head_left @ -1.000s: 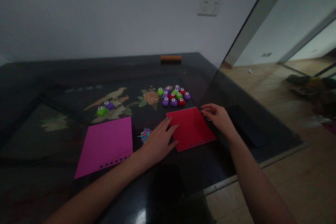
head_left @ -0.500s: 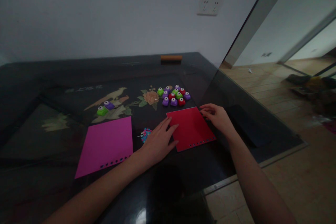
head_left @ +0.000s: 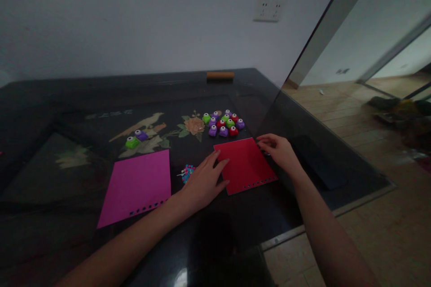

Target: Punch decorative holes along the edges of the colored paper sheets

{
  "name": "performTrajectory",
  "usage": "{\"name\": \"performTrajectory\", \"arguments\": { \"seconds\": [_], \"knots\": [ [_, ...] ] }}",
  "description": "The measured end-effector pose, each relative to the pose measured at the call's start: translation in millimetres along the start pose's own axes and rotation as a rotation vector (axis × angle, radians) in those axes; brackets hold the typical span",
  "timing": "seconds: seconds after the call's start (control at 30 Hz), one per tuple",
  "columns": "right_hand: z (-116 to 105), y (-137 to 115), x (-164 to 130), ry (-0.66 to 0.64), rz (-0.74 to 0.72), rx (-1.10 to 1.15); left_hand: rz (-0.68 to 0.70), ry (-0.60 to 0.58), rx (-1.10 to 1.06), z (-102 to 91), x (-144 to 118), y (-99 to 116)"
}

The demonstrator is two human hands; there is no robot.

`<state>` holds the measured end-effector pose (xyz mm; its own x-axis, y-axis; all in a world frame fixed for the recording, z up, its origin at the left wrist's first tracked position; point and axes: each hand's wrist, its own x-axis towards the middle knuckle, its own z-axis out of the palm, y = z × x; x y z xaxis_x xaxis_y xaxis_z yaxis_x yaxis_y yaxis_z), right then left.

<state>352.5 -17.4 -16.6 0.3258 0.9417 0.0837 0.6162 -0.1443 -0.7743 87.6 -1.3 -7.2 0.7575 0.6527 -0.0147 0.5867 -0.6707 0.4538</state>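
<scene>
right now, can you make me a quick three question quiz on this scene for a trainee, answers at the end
1. Which sheet lies under the fingertips of the left hand?
A) a yellow sheet
B) the red sheet
C) a white sheet

2. True or false: the orange-brown bar lies near the far edge of the table.

3. Fill the gap: beyond the magenta sheet, the green eye-topped piece has a ____ one beside it.

Key: 1. B; 2. true; 3. purple
</scene>
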Motion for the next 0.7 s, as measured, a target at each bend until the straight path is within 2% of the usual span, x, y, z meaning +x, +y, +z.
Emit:
{"name": "performTrajectory", "arguments": {
  "seconds": [0.3, 0.5, 0.6, 0.7],
  "knots": [
    [-4, -3, -2, 0.077, -0.026, -0.053, 0.02, 0.074, -0.049, -10.5, 1, -1],
    [-4, -3, -2, 0.086, -0.014, -0.039, 0.081, 0.181, -0.12, -32.7, -7, -3],
    [-3, -5, -2, 0.09, -0.023, -0.014, 0.067, 0.259, -0.153, -51.4, -24, -20],
    [-1, -6, -2, 0.1, -0.045, -0.002, -0.007, 0.367, -0.127, -70.2, -48, -52]
  ]
}}
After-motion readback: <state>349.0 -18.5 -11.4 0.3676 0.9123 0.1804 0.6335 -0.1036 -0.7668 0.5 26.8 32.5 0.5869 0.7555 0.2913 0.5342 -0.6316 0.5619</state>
